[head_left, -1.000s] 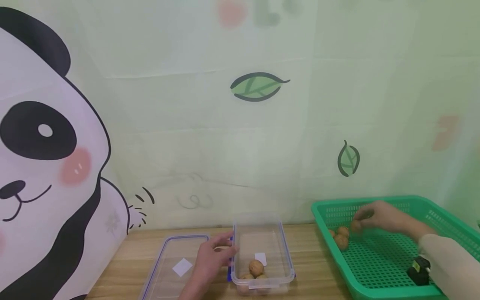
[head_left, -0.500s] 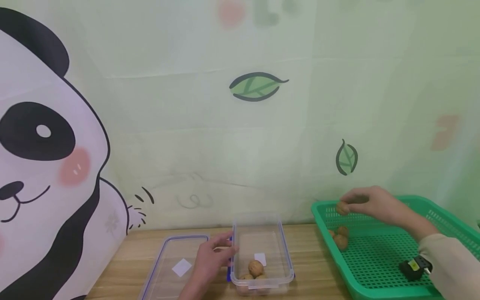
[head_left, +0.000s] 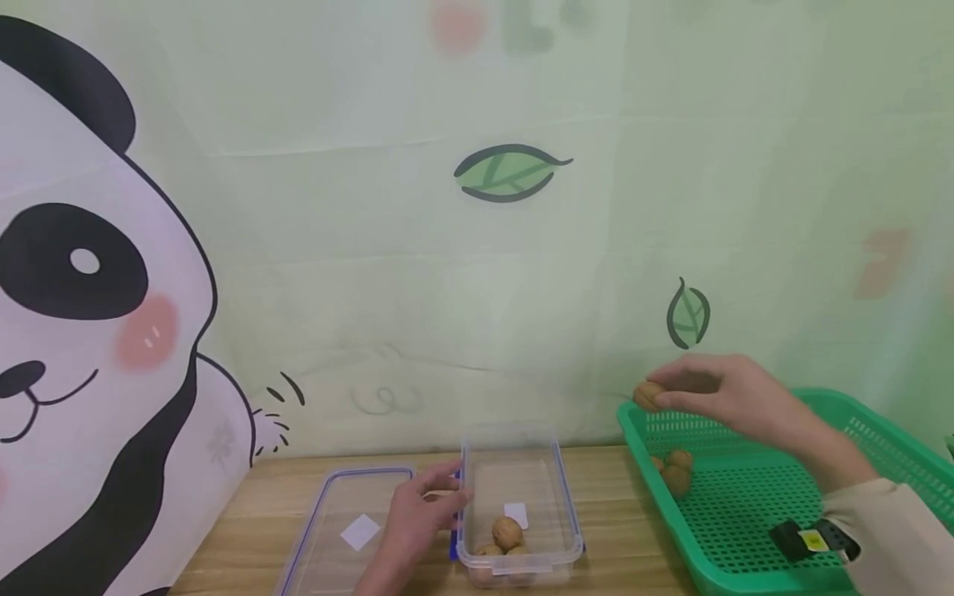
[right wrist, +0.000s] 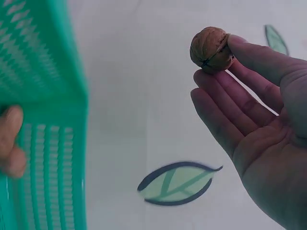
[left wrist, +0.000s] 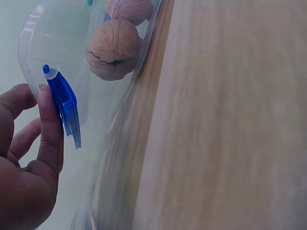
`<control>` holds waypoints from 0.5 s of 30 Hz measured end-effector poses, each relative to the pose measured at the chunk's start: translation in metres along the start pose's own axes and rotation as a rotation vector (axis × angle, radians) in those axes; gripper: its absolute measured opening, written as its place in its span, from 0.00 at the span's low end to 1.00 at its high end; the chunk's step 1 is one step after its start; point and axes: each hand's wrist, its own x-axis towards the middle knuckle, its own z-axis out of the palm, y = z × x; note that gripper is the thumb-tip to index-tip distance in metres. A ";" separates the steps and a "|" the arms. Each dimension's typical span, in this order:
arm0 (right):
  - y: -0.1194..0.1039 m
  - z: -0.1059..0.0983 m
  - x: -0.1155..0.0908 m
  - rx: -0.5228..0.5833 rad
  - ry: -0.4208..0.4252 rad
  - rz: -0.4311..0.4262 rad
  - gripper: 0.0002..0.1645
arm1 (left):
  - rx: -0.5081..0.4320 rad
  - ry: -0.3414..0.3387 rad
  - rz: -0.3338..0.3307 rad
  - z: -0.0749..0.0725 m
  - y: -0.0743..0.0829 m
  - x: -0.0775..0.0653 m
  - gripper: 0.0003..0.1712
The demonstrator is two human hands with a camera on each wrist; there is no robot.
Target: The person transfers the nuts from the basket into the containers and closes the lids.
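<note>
A walnut (head_left: 648, 396) is pinched between the thumb and fingertips of my right hand (head_left: 734, 397), above the left rim of the green basket (head_left: 681, 534). The right wrist view shows this walnut (right wrist: 211, 49) at the fingertips. Inside the basket's left side lie several more walnuts (head_left: 676, 480). My left hand (head_left: 417, 513) grips the left rim of a clear plastic box (head_left: 570, 505), beside a blue latch (left wrist: 64, 103). Several walnuts (head_left: 508, 534) sit at the near end of this box; one shows a crack (left wrist: 115, 50) in the left wrist view.
A clear lid with a blue seal (head_left: 328, 497) lies left of the box on the wooden table (head_left: 611, 513). A black device (head_left: 812, 540) is on my right wrist, over the basket. Behind stands a pale green cloth with a panda and leaves (head_left: 507, 172).
My right hand has lifted the walnut from the basket floor, up and to the left, to above the rim. The left hand and box stay in place.
</note>
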 end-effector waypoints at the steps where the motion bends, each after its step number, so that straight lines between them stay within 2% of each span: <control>1: -0.004 0.001 -0.001 0.014 0.008 0.004 0.18 | 0.000 -0.001 0.002 0.000 0.000 0.000 0.31; 15: -0.030 0.033 -0.013 0.219 0.104 0.037 0.19 | -0.002 -0.008 -0.007 0.000 -0.002 0.001 0.32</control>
